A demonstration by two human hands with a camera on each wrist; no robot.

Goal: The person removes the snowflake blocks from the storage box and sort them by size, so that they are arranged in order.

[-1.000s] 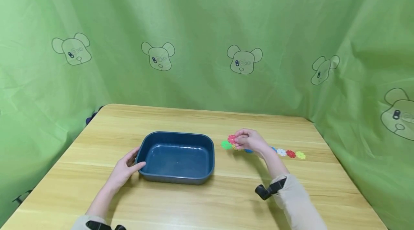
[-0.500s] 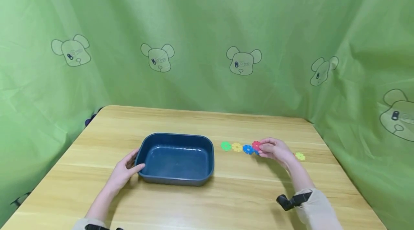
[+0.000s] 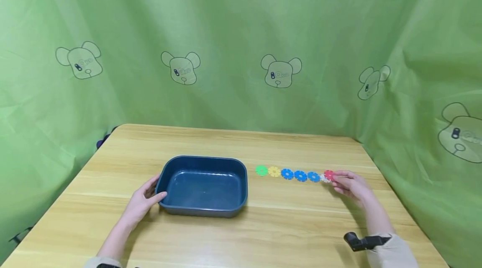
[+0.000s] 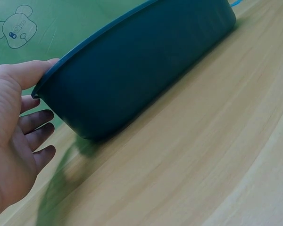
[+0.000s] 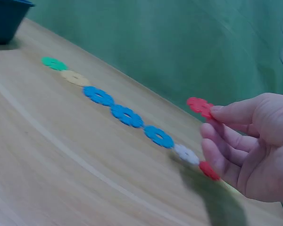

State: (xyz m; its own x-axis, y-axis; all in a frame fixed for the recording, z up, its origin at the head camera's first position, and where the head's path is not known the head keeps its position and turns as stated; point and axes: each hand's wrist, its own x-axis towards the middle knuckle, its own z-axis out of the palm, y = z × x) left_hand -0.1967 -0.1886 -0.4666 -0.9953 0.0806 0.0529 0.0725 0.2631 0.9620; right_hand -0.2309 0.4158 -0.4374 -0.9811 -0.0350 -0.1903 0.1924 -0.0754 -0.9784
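Observation:
My right hand (image 3: 352, 185) pinches a red flower-shaped plastic disc (image 5: 198, 106) between thumb and fingers, raised over the right end of a row of similar discs. Along the table the row runs from a green disc (image 3: 261, 170) through a yellow disc (image 3: 274, 171) and three blue discs (image 3: 300, 176) to a white disc (image 5: 186, 154) and another red disc (image 5: 209, 170). In the head view the hand hides the row's far right. My left hand (image 3: 141, 203) grips the left side of a dark blue basin (image 3: 203, 208), thumb over its rim, other fingers outside. Nothing lies in the basin.
The wooden table (image 3: 263, 238) has its back edge near a green curtain (image 3: 233, 104) printed with bear heads. The curtain also hangs at both sides. The basin stands left of the row of discs.
My right hand has carried the red disc rightward along the row, from above the green and yellow discs to near the white one. The left hand stays on the basin.

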